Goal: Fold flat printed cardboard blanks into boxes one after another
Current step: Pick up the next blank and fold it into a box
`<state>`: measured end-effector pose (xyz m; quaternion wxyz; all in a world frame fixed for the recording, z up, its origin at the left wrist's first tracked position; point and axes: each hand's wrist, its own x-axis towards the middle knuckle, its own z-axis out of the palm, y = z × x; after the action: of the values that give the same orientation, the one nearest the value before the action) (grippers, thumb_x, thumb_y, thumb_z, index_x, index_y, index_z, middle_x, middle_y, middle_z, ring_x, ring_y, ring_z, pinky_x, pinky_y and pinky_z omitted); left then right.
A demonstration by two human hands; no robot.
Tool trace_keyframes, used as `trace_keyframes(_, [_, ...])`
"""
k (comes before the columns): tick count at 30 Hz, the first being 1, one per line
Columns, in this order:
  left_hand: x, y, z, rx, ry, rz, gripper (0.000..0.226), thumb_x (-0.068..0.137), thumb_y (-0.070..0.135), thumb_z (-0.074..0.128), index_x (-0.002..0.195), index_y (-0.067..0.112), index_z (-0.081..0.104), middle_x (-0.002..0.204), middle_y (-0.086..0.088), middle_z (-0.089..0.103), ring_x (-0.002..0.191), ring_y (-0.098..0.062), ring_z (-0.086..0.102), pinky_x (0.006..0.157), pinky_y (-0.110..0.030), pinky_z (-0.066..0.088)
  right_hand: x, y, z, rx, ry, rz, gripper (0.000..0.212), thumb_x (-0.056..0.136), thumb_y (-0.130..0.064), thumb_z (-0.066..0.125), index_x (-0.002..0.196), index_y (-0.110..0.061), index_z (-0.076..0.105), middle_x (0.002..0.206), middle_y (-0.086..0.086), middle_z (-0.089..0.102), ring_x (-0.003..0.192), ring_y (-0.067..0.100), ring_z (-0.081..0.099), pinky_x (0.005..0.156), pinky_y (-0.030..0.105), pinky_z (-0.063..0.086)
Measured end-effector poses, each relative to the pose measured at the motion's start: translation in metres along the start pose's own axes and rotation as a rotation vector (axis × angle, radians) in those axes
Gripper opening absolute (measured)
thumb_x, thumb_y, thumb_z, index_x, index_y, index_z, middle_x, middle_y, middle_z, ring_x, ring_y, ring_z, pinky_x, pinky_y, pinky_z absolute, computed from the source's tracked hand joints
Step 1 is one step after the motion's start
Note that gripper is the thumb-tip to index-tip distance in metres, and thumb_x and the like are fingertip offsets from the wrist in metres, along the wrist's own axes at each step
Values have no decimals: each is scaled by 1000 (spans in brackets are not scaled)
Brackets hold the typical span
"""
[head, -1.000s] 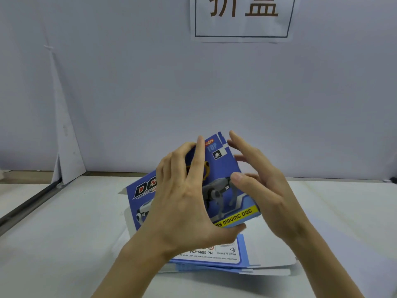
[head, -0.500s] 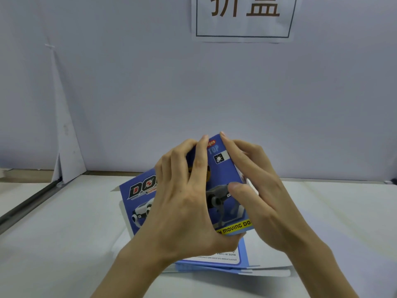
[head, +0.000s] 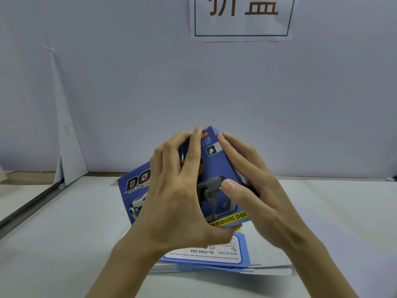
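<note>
I hold a blue printed box (head: pixel 211 168), showing a robot dog and the words "MOVING DOG", tilted above the table in the middle of the view. My left hand (head: pixel 178 196) grips it from the front left, fingers over its top edge and thumb under its bottom edge. My right hand (head: pixel 253 190) holds its right side, fingers along the side panel and thumb on the front face. Beneath the box lies a stack of flat blue-and-white cardboard blanks (head: pixel 206 258).
The white table (head: pixel 64 233) runs to a pale wall close behind. A white paper sign with dark characters (head: pixel 241 16) hangs on the wall above. A folded white sheet (head: pixel 66 151) leans at the back left beside a dark rail (head: pixel 28 209).
My right hand has closed in from an open pose onto the box's right side. The box has been pressed squarer and shifted slightly left. My left hand kept its grip.
</note>
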<state>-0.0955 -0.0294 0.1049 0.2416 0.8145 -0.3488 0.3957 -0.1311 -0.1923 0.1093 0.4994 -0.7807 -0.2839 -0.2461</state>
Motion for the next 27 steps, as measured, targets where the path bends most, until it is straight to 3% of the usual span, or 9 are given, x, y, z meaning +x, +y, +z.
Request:
trace_keyframes(4, [-2, -8, 3, -112, 13, 25, 129, 50, 66, 73, 150, 6, 16, 141, -3, 24, 132, -19, 31, 104, -41, 43, -1, -1, 2, -88, -44, 5, 56, 87, -51, 42, 143, -51, 31, 150, -32, 18, 144, 3, 14, 107, 30, 39])
trace_keyframes(7, [-3, -18, 6, -231, 37, 59, 130, 55, 60, 79, 150, 2, 13, 145, -2, 20, 141, -17, 24, 107, -54, 38, 3, -6, -8, 63, -33, 33, 56, 86, -47, 43, 141, -46, 35, 152, -27, 26, 142, -2, 23, 108, 21, 35])
trace_keyframes(9, [-2, -21, 8, -335, 56, 48, 133, 55, 52, 86, 150, 0, 8, 146, -6, 19, 142, -17, 24, 110, -30, 38, 2, -7, -18, 136, 46, 83, 56, 86, -41, 57, 139, -42, 41, 146, -19, 42, 135, 4, 40, 105, 37, 44])
trace_keyframes(11, [-4, -21, 13, -431, 34, 41, 133, 58, 45, 88, 148, -3, 3, 148, -10, 15, 142, -15, 23, 102, -12, 38, 1, -9, -24, 183, 60, 142, 59, 81, -37, 65, 136, -43, 44, 133, -18, 55, 124, 6, 53, 88, 40, 55])
trace_keyframes(13, [-4, -20, 16, -475, 2, 51, 128, 63, 44, 85, 148, -4, 1, 151, -13, 11, 144, -16, 20, 100, -10, 38, 0, -12, -24, 230, 13, 176, 60, 79, -34, 70, 133, -42, 46, 123, -16, 63, 115, 10, 61, 75, 35, 60])
trace_keyframes(18, [2, -20, 12, -411, 51, 74, 124, 61, 42, 82, 146, -11, 9, 150, -16, 13, 142, -2, 17, 100, -4, 32, 1, -16, -14, 184, 42, 141, 63, 72, -32, 69, 130, -43, 47, 128, -10, 58, 115, 10, 60, 69, 25, 59])
trace_keyframes(21, [3, -20, 11, -387, 56, 99, 122, 63, 47, 78, 147, -4, 7, 149, -7, 14, 141, -3, 18, 97, -1, 33, 2, -18, -7, 323, 93, 191, 77, 61, -29, 73, 126, -53, 41, 120, -21, 57, 110, 6, 62, 64, 23, 58])
trace_keyframes(25, [1, -26, 12, -324, 35, 132, 121, 64, 45, 81, 149, 12, 2, 150, -7, 12, 144, -8, 13, 98, 0, 31, 2, -14, 2, 324, 141, 188, 76, 65, -24, 73, 125, -52, 36, 120, -25, 53, 109, 3, 62, 69, 19, 56])
trace_keyframes(27, [-1, -29, 10, -293, -14, 189, 120, 69, 43, 81, 152, 16, -2, 156, -5, 4, 147, -16, 6, 103, -13, 37, 2, -10, 7, 292, 160, 189, 67, 73, -30, 79, 123, -52, 41, 121, -19, 56, 106, 2, 63, 74, 17, 55])
